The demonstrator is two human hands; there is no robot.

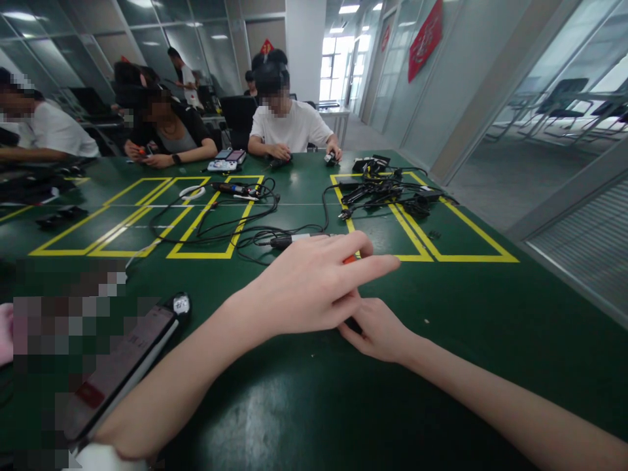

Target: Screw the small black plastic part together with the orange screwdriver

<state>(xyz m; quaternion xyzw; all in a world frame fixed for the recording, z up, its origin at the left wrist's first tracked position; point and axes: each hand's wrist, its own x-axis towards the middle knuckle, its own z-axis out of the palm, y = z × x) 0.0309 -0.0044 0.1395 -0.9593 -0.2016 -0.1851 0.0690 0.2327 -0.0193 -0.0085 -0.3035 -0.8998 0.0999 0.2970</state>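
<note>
Left hand arches over the right hand; fingers bent at a mostly hidden orange piece, grip not determinable. Right hand pinches a dark object, largely covered, above the green table. Phone near left forearm; farther out, black cables overlie yellow tape.

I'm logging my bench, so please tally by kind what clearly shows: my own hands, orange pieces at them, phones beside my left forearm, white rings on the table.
Hands: 2, left hand and right hand
Orange piece: 1, mostly hidden by the hands
Phone: 1
White ring: 1
Total: 5
</note>
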